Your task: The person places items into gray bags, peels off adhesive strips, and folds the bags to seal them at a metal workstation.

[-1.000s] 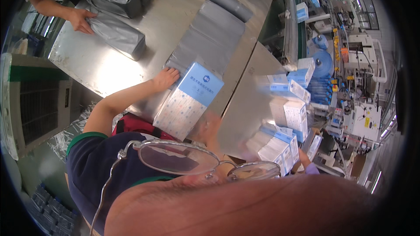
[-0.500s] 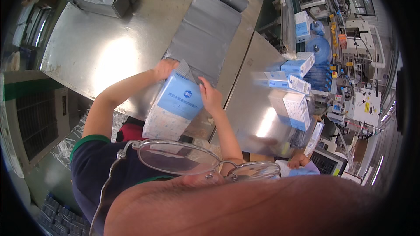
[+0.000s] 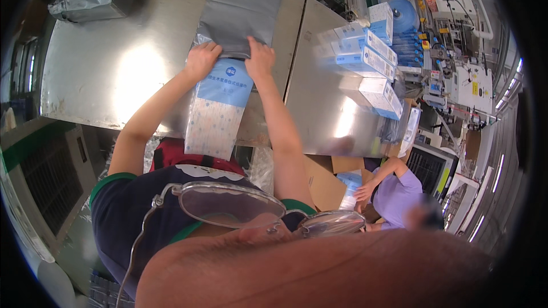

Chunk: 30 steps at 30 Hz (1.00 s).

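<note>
A flat blue-and-white soft package point(image 3: 220, 120) lies lengthwise before me, its lower end reaching past the table's near edge toward my body. Its blue top end meets the mouth of a grey plastic bag point(image 3: 242, 8) lying on the metal table. At the left corner of that mouth, my left hand point(image 3: 204, 60) is closed with curled fingers on the bag's edge. My right hand point(image 3: 260, 59) grips the right side of the mouth, one finger stretched over the grey film. Whether the package's top edge is inside the bag is hidden by the film and my hands.
Grey wrapped bundles point(image 3: 94, 3) stand at the table's far left. On the right-hand metal table point(image 3: 319, 97) are several blue-and-white boxes point(image 3: 379, 97), with machinery beyond. A co-worker in a purple top point(image 3: 397, 191) reaches into a cardboard box point(image 3: 325, 182) at lower right.
The package has turned from slanted to nearly straight, its top now against the grey bag's mouth. My hands have moved onto the mouth's two sides. The co-worker shows more fully.
</note>
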{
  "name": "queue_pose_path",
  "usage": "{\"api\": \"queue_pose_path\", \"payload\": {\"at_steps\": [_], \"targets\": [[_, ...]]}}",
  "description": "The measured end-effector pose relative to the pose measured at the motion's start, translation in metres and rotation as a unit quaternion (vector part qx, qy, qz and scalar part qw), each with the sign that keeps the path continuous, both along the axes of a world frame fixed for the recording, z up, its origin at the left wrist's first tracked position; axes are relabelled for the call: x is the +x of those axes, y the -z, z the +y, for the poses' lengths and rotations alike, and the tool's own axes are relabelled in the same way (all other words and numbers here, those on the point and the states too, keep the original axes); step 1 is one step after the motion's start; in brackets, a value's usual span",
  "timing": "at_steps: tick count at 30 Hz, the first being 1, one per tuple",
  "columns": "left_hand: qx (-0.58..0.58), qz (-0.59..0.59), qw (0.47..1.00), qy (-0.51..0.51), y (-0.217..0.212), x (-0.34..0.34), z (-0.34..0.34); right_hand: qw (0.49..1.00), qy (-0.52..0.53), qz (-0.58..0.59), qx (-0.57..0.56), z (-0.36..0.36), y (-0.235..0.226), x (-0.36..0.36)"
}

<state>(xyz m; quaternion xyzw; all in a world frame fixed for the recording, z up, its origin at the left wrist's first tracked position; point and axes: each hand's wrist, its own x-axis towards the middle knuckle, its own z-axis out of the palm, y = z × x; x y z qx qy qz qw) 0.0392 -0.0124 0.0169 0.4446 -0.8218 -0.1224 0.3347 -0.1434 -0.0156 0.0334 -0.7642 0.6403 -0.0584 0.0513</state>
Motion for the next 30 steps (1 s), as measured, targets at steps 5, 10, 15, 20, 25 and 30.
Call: {"api": "queue_pose_path", "payload": {"at_steps": [5, 10, 15, 20, 25, 30], "targets": [[-0.040, 0.081, 0.996, -0.027, 0.028, 0.019, 0.023, 0.905, 0.199, -0.318, -0.199, 0.067, 0.062, -0.013], [0.163, 0.173, 0.944, -0.228, 0.064, 0.014, 0.034, 0.942, 0.240, -0.231, 0.040, 0.069, 0.054, -0.012], [0.267, -0.135, 0.953, -0.053, 0.041, 0.046, 0.094, 0.939, 0.186, -0.231, 0.176, 0.123, 0.053, -0.014], [0.346, -0.245, 0.886, 0.187, 0.039, 0.087, 0.149, 0.949, -0.001, -0.122, 0.291, 0.219, 0.079, -0.011], [0.253, -0.010, 0.967, 0.036, 0.023, 0.068, 0.094, 0.952, 0.151, -0.208, 0.165, 0.148, 0.016, -0.022], [0.431, 0.069, 0.897, -0.062, 0.037, 0.069, 0.122, 0.926, -0.113, 0.081, 0.352, 0.194, -0.009, 0.014]]}}
